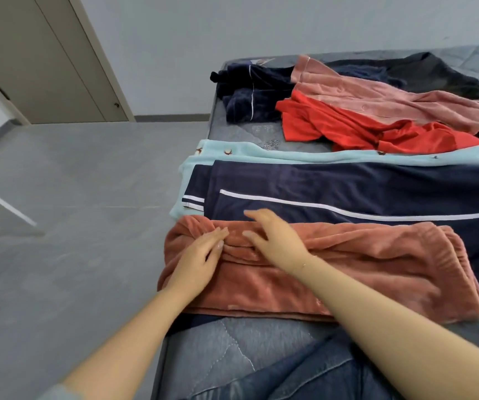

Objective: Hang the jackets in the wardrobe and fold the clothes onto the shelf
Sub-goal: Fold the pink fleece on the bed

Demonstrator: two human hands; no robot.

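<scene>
Denim garment [304, 379] at 6 o'clock, bunched on mattress [203, 342] | rust fleece garment [333, 272] at centre, half-folded | left hand [195, 258], right hand [273, 241]: fingers flat, pressing its 9 o'clock end | risk: plush bulk springs open once released, dragging navy trousers [348, 183] underneath.

Soft, even daylight is filling the room, casting only faint shadows. Wide-angle distortion is bending the door [59, 62] and bed [226, 350] edges. The hands' fingertips [249, 215] are blurring slightly.
</scene>
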